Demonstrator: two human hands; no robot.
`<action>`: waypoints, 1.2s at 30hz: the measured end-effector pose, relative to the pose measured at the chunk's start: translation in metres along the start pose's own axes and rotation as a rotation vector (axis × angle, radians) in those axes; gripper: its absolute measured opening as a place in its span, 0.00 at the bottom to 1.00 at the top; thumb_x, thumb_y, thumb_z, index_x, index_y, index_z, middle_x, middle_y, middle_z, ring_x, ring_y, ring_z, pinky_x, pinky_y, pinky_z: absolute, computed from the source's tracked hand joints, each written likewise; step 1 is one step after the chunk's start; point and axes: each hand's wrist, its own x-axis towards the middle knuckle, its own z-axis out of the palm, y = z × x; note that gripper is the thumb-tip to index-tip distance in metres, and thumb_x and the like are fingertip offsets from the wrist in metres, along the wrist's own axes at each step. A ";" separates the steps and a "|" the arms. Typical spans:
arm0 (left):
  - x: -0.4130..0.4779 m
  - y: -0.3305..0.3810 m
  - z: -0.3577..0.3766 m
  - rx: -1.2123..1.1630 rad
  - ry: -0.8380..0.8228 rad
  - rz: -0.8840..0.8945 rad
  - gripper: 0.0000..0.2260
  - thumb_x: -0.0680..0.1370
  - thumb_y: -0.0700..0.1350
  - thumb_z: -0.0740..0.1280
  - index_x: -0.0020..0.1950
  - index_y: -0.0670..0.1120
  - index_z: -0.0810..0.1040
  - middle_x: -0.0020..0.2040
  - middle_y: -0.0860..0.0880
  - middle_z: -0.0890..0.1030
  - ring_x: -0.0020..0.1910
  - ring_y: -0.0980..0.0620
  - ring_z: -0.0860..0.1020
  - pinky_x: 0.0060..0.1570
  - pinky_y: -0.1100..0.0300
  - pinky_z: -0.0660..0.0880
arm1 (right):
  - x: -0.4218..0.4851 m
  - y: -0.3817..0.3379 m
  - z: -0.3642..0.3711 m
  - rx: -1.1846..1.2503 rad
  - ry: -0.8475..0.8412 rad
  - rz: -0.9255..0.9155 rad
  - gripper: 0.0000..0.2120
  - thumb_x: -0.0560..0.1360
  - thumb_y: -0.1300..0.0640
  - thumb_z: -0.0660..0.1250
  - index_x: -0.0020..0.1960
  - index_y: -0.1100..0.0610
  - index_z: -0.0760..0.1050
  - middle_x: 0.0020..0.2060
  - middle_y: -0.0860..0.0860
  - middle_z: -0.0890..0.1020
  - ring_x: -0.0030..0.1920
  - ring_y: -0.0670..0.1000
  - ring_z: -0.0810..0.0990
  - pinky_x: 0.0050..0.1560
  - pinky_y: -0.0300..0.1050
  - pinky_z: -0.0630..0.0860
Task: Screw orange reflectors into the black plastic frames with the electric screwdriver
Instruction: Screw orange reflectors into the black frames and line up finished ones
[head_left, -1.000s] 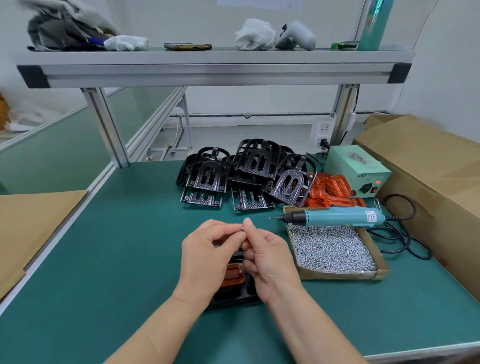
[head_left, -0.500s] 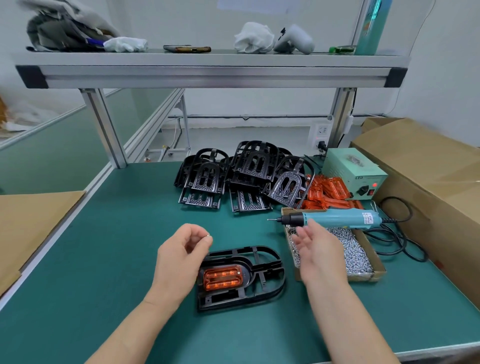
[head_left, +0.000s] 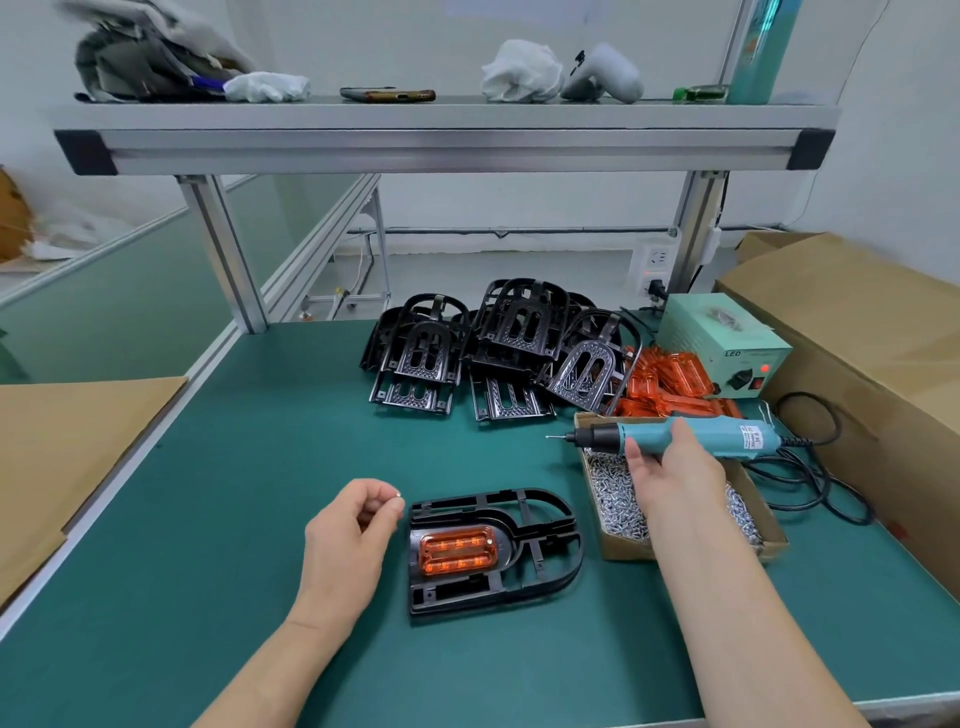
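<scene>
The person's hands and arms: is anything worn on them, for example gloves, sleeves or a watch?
No. The left hand and the right hand are bare, without gloves or visible rings. Both forearms are uncovered to the picture's edge: no sleeve, watch or bracelet shows.

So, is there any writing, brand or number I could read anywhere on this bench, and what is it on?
"LED": on the front face of the pale green power box.
Fainter print beside "LED" on the same face: too blurred to read.
White sticker on the electric screwdriver: lines of print, too small to read.
No other text is legible in this view.
</scene>
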 end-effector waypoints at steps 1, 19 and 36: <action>0.000 0.000 0.000 0.007 -0.004 0.006 0.09 0.77 0.38 0.71 0.42 0.51 0.80 0.38 0.51 0.82 0.40 0.53 0.80 0.43 0.70 0.74 | 0.001 0.002 0.000 -0.016 0.001 -0.010 0.13 0.80 0.53 0.69 0.60 0.56 0.69 0.60 0.54 0.76 0.55 0.54 0.80 0.39 0.43 0.80; -0.010 0.008 -0.002 0.035 -0.052 0.161 0.10 0.76 0.36 0.73 0.41 0.52 0.82 0.41 0.58 0.82 0.43 0.55 0.80 0.43 0.71 0.73 | -0.051 0.032 0.030 0.046 -0.396 -0.153 0.12 0.75 0.56 0.74 0.53 0.56 0.74 0.33 0.47 0.76 0.29 0.44 0.75 0.31 0.37 0.75; -0.023 0.016 -0.003 0.025 -0.083 0.187 0.11 0.72 0.33 0.74 0.38 0.50 0.80 0.37 0.55 0.80 0.34 0.56 0.75 0.37 0.69 0.71 | -0.078 0.096 0.064 -0.081 -0.358 -0.339 0.10 0.74 0.58 0.73 0.45 0.55 0.72 0.25 0.49 0.75 0.25 0.48 0.73 0.30 0.40 0.73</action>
